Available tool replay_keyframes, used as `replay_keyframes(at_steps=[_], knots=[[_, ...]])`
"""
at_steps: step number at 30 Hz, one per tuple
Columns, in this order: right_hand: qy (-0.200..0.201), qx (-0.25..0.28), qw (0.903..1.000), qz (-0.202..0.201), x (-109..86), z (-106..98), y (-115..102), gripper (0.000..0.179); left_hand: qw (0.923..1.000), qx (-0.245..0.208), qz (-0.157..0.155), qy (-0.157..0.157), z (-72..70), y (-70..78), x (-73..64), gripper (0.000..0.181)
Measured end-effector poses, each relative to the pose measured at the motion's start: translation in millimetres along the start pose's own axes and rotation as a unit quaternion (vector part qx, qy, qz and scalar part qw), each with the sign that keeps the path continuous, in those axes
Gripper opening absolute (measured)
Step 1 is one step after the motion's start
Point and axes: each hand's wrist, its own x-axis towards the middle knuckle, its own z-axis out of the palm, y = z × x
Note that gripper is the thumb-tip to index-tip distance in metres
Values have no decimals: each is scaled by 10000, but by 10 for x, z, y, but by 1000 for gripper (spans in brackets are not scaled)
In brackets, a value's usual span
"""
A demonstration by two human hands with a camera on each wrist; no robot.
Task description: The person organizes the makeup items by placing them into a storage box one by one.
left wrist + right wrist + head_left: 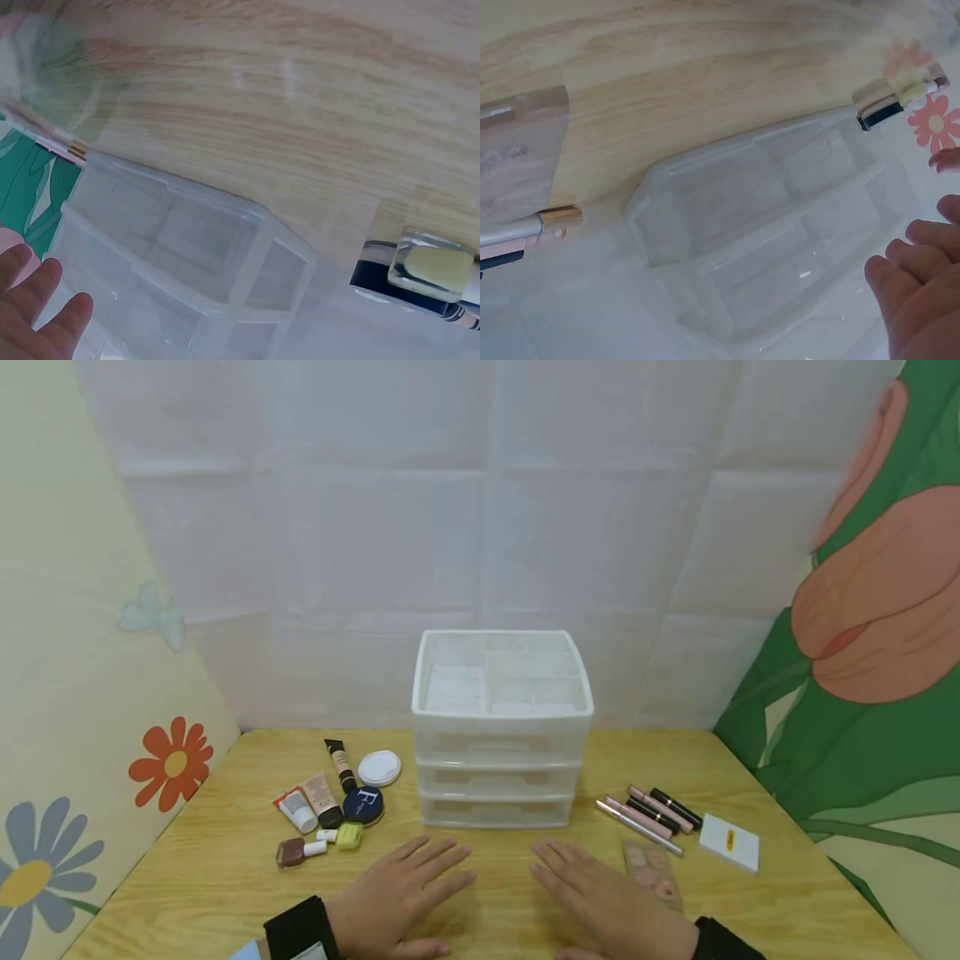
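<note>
In the head view a white plastic drawer unit [495,768] with three closed drawers and a divided open top stands at the table's middle. My left hand [408,893] and right hand [592,889] are in front of it, palms down, fingers straight, with nothing held. Left of the unit lie a dark round compact [363,806], a white round case [379,768], several tubes [321,797], a yellow nail polish bottle [348,837] and a brownish one [290,853]. Beside the right hand are a makeup palette [651,872], several slim cosmetic tubes [648,814] and a white box [730,842].
The wooden table [247,910] backs onto a white cloth [375,543]. A flowered cloth [90,693] borders the left side, and a tulip-patterned cloth [885,693] the right.
</note>
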Motion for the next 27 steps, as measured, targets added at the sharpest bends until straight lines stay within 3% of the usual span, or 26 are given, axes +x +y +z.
replay_keyframes(at_steps=[7, 13, 20, 24, 27], knots=[[-75, 247, 9979, 590, 68, -229, 120, 89, 9994, -110, -173, 289, -165, -36, 50, 79], [319, 282, 9977, 523, 196, -470, 330, 82, 9969, -329, -315, 641, -316, -168, 100, 69], [762, 574, 9928, 729, 389, -717, 612, 79, 9916, -277, -862, 920, -545, -368, 112, 62], [1008, 719, 9884, 878, 473, -769, 786, 81, 9875, -435, -1099, 1038, -657, -513, 104, 60], [1022, 859, 9840, 1181, 519, -783, 907, 82, 9828, -505, -1441, 1040, -728, -619, 88, 59]])
